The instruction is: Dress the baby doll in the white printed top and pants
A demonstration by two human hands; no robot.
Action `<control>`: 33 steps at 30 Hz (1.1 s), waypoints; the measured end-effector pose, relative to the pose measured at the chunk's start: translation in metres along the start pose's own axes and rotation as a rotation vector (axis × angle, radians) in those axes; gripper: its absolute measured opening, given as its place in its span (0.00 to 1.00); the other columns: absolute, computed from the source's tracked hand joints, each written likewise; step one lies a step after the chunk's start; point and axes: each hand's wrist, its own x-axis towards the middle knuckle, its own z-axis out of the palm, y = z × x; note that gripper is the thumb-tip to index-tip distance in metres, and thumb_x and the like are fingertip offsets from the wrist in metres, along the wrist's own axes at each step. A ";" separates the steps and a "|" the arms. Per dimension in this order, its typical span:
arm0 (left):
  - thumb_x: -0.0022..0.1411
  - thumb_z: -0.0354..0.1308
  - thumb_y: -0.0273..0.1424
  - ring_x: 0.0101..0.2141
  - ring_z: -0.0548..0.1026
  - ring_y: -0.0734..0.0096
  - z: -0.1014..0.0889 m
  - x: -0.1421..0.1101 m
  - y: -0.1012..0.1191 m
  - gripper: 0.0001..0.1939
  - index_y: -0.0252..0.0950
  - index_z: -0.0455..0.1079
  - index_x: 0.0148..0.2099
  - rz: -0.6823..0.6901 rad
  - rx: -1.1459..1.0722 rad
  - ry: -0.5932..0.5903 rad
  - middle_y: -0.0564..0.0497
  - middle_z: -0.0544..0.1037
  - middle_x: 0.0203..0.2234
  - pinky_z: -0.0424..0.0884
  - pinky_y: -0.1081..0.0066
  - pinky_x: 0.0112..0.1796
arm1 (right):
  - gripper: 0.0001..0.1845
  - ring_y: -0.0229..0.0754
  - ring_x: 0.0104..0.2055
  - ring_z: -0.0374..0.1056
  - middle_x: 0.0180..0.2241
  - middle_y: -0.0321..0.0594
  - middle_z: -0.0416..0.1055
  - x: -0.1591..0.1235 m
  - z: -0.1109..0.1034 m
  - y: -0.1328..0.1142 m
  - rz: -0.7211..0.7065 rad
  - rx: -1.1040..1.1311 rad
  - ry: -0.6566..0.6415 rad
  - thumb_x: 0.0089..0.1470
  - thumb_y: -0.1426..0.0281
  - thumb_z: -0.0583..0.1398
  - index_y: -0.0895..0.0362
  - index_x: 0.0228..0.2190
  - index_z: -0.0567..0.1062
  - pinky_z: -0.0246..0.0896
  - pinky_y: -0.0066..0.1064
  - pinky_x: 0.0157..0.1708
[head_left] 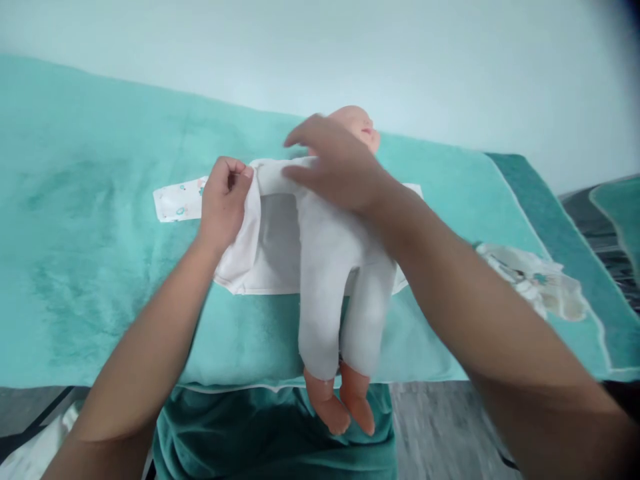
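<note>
A baby doll (325,267) with a white cloth body lies on its back, head away from me and feet over the table's near edge. Beneath it is spread a small white baby shirt (280,267), its patterned sleeve (180,201) stretched out to the left. My left hand (225,200) pinches the shirt's edge beside the doll's outstretched arm (277,179). Over the doll's upper chest hovers my right hand (335,160), slightly blurred, with thumb and fingers apart and nothing seen in them. It hides the doll's neck and part of its chest.
A green towel (100,153) covers the table. At the right lies a crumpled patterned white cloth (540,280). Behind the table is a pale wall (320,53). Green fabric (225,433) shows below the near edge, with grey floor (435,433) beside it.
</note>
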 end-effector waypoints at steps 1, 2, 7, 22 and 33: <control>0.69 0.60 0.31 0.31 0.66 0.75 -0.001 0.000 -0.001 0.08 0.39 0.66 0.36 0.024 0.023 0.011 0.55 0.68 0.29 0.63 0.68 0.36 | 0.09 0.47 0.51 0.68 0.46 0.42 0.74 -0.016 -0.005 0.007 0.082 0.021 0.202 0.58 0.66 0.60 0.53 0.42 0.72 0.63 0.41 0.51; 0.69 0.60 0.32 0.34 0.68 0.74 -0.001 0.000 -0.001 0.08 0.39 0.66 0.37 0.046 0.041 0.015 0.55 0.71 0.31 0.65 0.68 0.38 | 0.06 0.45 0.45 0.69 0.41 0.41 0.74 -0.034 -0.009 0.017 0.235 -0.003 0.386 0.59 0.67 0.58 0.53 0.39 0.71 0.63 0.39 0.47; 0.70 0.59 0.34 0.45 0.75 0.70 0.004 -0.001 0.000 0.07 0.40 0.66 0.38 0.028 0.049 0.034 0.52 0.79 0.44 0.68 0.65 0.51 | 0.11 0.43 0.28 0.64 0.22 0.34 0.65 -0.106 0.000 0.061 0.802 -0.009 0.436 0.62 0.59 0.57 0.53 0.34 0.73 0.60 0.38 0.36; 0.68 0.62 0.35 0.43 0.75 0.66 0.034 0.021 0.045 0.12 0.39 0.65 0.33 -0.073 0.173 -0.007 0.51 0.79 0.35 0.70 0.63 0.47 | 0.41 0.55 0.55 0.71 0.53 0.41 0.74 -0.118 0.034 0.043 0.416 0.958 0.155 0.54 0.42 0.63 0.39 0.63 0.60 0.71 0.55 0.54; 0.71 0.54 0.31 0.38 0.80 0.66 -0.010 -0.015 0.135 0.06 0.44 0.71 0.40 0.018 -0.226 -0.261 0.57 0.81 0.46 0.79 0.59 0.36 | 0.48 0.54 0.67 0.61 0.64 0.39 0.66 -0.112 0.040 0.041 0.424 1.093 0.125 0.53 0.42 0.64 0.38 0.68 0.51 0.61 0.56 0.66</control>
